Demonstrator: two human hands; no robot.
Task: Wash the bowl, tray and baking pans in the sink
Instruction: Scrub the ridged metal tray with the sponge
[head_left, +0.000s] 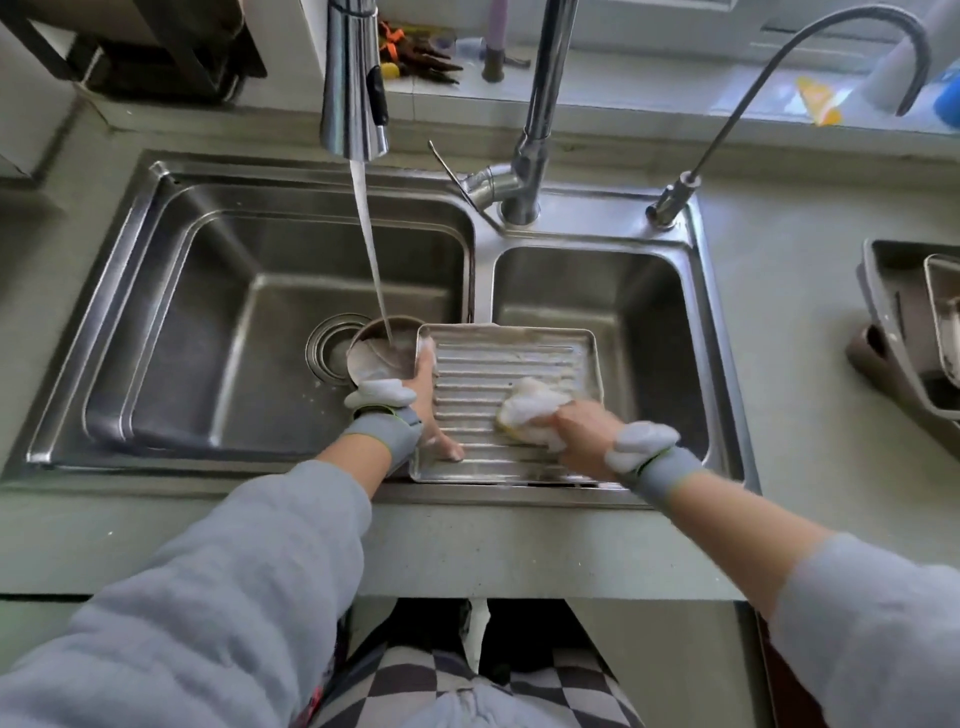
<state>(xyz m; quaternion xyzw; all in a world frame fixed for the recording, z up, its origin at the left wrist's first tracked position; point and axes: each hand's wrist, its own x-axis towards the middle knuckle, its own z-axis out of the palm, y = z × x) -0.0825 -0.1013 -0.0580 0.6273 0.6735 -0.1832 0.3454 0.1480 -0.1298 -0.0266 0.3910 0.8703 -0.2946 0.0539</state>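
Observation:
A ribbed metal tray (519, 358) lies tilted over the divider and the right basin of the steel double sink (260, 249). My left hand (434, 410) grips the tray's left rim, thumb on the ribbed face. My right hand (582, 434) holds a soapy yellow-and-white sponge (530, 408) pressed against the tray's lower right part. A round metal bowl (382, 356) sits in the left basin beside the drain, with water from the pull-out tap (356, 78) running into it.
A grey drying rack (893, 322) holding metal pans (943, 312) stands on the counter at the far right. A thin curved filter tap (769, 93) rises behind the right basin. Tools and bottles lie on the window sill behind.

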